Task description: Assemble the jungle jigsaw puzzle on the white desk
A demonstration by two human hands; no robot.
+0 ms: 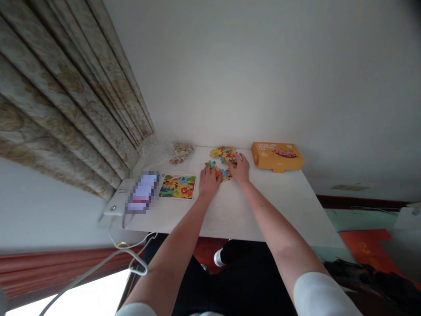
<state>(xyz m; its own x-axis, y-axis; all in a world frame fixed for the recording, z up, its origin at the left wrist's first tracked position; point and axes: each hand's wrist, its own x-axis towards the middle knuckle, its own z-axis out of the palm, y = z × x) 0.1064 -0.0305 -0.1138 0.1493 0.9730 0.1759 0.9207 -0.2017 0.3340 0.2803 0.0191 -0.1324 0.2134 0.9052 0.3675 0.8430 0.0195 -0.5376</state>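
Note:
My left hand (209, 181) rests at the left of a small cluster of jigsaw puzzle pieces (225, 174), its fingers stretched forward over them and its thumb apart. On the cluster's right side is my right hand (241, 168), fingers bent, with a puzzle piece seemingly between thumb and fingertips. Part of the cluster is hidden under both hands. Just beyond them lies a heap of yellow and multicoloured puzzle pieces (222, 152). Left of my left hand, a picture card (178, 186) with colourful animals lies flat.
An orange puzzle box (278, 157) stands at the table's back right. Crumpled clear plastic (158, 151) and another pile of pieces (182, 153) are at the back left. A blurred-out phone (143, 192) and a white cable (133, 251) are near the table's left edge.

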